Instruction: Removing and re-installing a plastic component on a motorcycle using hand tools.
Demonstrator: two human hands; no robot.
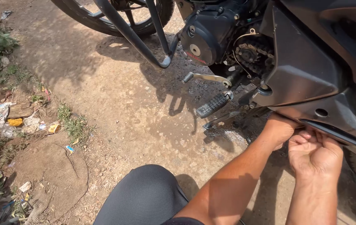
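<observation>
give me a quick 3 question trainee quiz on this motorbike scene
1. True or false: both hands are tucked under the dark grey plastic side panel of the motorbike.
2. Which part juts out nearest the left hand? A) the black ribbed rubber footpeg B) the front wheel C) the orange litter scrap
3. Fill in: the exposed metal sprocket and chain sit just to the ___ of the round black engine cover in the picture.

Key
1. True: the left hand reaches beneath the panel's lower edge, and the right hand curls against it; neither grip can be seen clearly.
2. A
3. right
</observation>
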